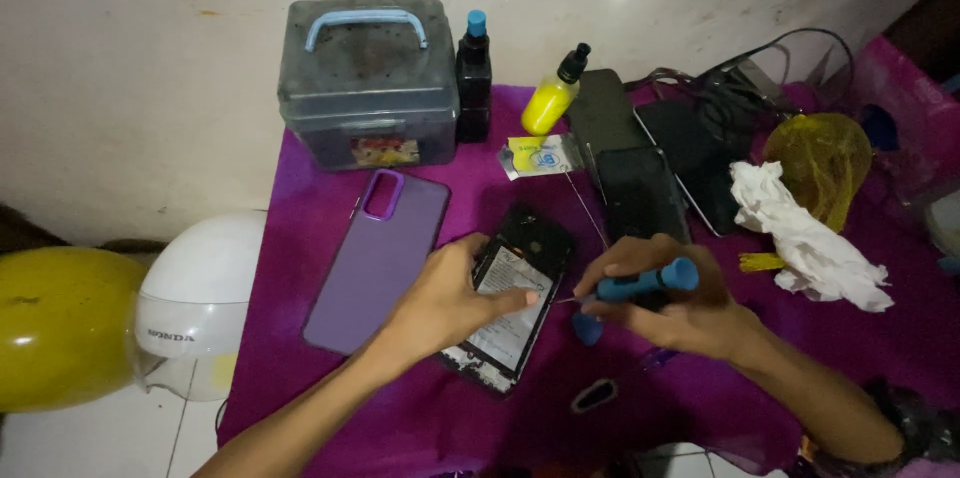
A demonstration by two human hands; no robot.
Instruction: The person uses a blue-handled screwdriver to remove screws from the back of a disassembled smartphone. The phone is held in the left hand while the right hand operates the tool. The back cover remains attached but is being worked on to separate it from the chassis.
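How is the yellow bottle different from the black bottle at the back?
The yellow bottle leans over, while the black bottle stands straight up. The yellow bottle has a black cap; the black bottle has a blue one. The black bottle touches the grey box; the yellow one stands apart. Both sit on the purple cloth.

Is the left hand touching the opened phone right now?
Touching. The head view shows the left hand resting on the opened phone, fingers pressed flat on its exposed inside, with no gap visible between them.

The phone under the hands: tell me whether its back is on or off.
Off. The phone lies face down with battery and inner parts bared, while the left hand steadies it and the right hand holds a blue screwdriver at its edge.
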